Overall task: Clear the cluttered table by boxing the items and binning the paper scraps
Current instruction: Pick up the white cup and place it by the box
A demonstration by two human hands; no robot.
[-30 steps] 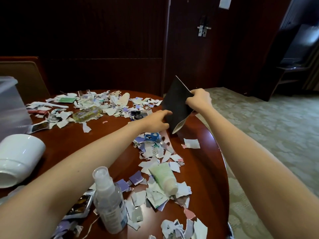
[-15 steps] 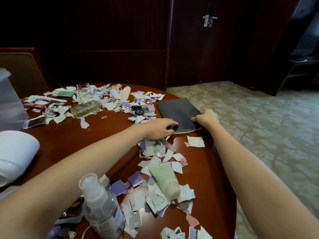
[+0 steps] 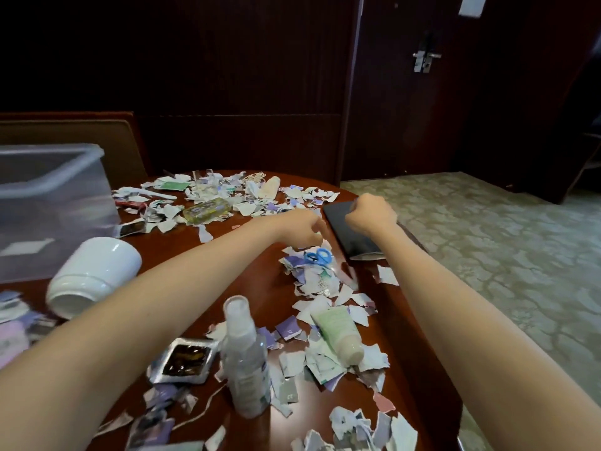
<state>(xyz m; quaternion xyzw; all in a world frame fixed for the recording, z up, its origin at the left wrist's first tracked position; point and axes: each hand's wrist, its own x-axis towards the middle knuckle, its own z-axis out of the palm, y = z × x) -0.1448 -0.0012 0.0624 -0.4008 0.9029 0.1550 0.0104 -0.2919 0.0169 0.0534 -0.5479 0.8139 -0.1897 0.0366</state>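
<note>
A black flat pouch (image 3: 354, 237) lies on the round wooden table (image 3: 182, 252) at its right edge, with its pale open end toward me. My right hand (image 3: 370, 216) sits on the pouch's far part as a closed fist. My left hand (image 3: 299, 227) is just left of the pouch, fingers curled down onto torn paper scraps (image 3: 322, 283); whether it grips one is hidden. Blue scissors (image 3: 317, 255) lie in the scraps below that hand. A green tube (image 3: 338, 330), a clear spray bottle (image 3: 247, 353) and a foil packet (image 3: 183, 359) lie nearer me.
A clear plastic box (image 3: 48, 196) stands at the left, with a white cup (image 3: 94, 275) on its side in front of it. A yellow bottle (image 3: 206, 209) and more scraps cover the far side. A chair (image 3: 65, 135) stands behind the table; patterned carpet lies to the right.
The black pouch, held upright in both hands a second ago, has been laid flat on the table's right edge. My left hand has come off it onto the scraps; my right fist moved onto it.
</note>
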